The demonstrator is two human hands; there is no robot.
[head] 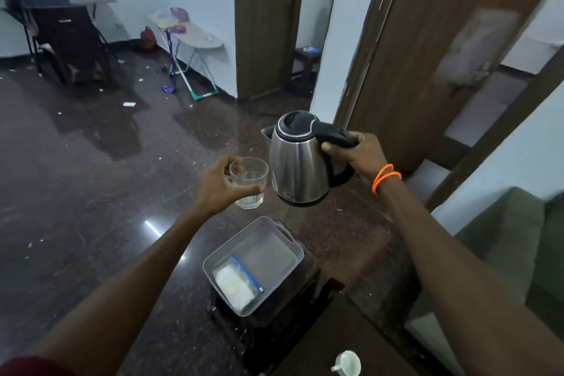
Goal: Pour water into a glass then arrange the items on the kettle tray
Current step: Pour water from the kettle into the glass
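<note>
Head view: we hold the glass (248, 181) in our left hand (218, 185) and the steel kettle (297, 162) by its handle in our right hand (358, 156), both aloft above the grey tray (294, 249). The pour looks pending: next, the spout must tip over the rim. Open floor lies leftward; a door stands close right.

Bare forearms, two orange bands (386, 176) round the right wrist, dark red sleeve (27, 366) on left arm
</note>
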